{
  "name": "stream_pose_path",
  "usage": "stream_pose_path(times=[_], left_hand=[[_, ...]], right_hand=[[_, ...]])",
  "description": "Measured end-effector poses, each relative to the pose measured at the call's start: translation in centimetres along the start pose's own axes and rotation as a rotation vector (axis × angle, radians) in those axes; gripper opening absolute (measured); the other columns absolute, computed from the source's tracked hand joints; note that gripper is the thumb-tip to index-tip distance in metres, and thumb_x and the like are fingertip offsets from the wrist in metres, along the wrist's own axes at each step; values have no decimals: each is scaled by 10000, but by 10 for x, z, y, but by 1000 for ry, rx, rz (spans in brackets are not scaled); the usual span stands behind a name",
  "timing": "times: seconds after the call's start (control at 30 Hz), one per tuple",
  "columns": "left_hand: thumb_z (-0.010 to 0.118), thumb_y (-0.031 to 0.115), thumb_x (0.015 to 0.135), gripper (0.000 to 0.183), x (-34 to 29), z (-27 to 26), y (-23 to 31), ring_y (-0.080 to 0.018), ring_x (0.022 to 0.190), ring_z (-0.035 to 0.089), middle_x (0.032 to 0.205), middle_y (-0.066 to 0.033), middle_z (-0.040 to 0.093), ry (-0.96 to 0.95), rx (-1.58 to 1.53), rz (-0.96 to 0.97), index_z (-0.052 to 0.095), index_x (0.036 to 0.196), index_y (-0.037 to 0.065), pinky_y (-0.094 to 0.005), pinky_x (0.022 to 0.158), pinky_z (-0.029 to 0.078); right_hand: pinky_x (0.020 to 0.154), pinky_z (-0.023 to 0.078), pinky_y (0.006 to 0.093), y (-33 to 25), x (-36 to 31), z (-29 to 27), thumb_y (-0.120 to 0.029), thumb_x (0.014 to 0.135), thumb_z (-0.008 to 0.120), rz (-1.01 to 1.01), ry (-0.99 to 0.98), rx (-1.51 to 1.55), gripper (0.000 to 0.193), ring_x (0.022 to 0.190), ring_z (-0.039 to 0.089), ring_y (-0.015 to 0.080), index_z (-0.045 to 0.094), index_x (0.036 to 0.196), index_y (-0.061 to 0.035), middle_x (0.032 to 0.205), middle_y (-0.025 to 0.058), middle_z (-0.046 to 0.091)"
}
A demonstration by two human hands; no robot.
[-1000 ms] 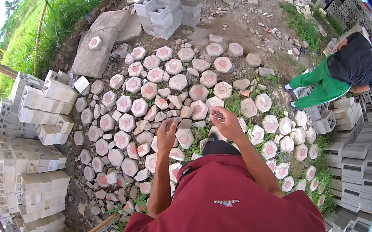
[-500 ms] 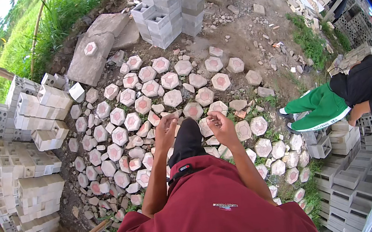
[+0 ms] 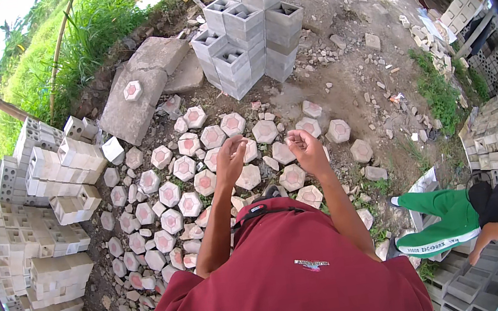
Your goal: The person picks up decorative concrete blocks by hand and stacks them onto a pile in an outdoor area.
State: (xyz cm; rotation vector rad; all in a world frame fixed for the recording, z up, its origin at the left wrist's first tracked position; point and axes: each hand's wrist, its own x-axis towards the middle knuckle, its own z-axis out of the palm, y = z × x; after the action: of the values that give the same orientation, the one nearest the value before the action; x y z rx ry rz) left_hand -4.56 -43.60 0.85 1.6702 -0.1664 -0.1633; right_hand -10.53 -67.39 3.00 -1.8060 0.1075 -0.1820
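Note:
My left hand (image 3: 232, 159) and my right hand (image 3: 309, 151) are raised in front of my body, apart from each other. Both are empty, their fingers loosely bent and spread. Beneath them, hexagonal concrete pavers (image 3: 233, 123) with reddish centres lie spread over rubble and soil. Neither hand appears to grip anything. Ahead of my hands rises a stack of grey hollow concrete blocks (image 3: 244, 25), its upper blocks stepped.
Cracked concrete slabs (image 3: 133, 96) lie at the far left, one paver (image 3: 133, 91) on top. Pale blocks (image 3: 58, 237) are piled along the left, past a bamboo pole (image 3: 6, 105). On the right, a person in green trousers (image 3: 440, 218) bends over grey blocks (image 3: 467, 281).
I have moved forward, so the grey block stack appears nearer and more pavers have passed under me. My hands have lifted higher in the view. The person at the right now appears lower in view.

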Motion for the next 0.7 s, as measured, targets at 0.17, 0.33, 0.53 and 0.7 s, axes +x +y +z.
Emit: stream_pose_path(times=[0.17,0.33,0.53,0.7], left_hand=[[564,170,961,309,84,-13,27,-169,1034,634,1104,-123,674,58,21,59,554,1211,-10,-307,868,496],[557,147,962,304,124,-28,23,-172,1018,632,1106,-138,666,188,-55,7,539,1215,-23,-292,876,489],[528,105,966,276,168,-42,-24,-172,985,624,1079,-118,668,417,-105,-142,548,1203,-34,-300,881,471],[532,134,965,295,252,-44,-52,-163,988,634,1077,-101,677,513,-62,-214,553,1213,-23,-289,844,482]], right_hand=[[766,517,277,-3,90,1,-162,906,626,13,-41,112,296,846,632,117,590,1142,13,971,70,662],[751,507,255,27,169,10,-138,906,625,148,-129,164,285,822,612,105,587,1127,38,938,60,647],[742,501,262,55,282,35,-152,895,637,160,-316,144,281,810,606,107,598,1112,23,922,56,648],[734,505,259,61,397,56,-153,893,639,145,-406,148,285,803,614,111,599,1115,20,921,60,652]])
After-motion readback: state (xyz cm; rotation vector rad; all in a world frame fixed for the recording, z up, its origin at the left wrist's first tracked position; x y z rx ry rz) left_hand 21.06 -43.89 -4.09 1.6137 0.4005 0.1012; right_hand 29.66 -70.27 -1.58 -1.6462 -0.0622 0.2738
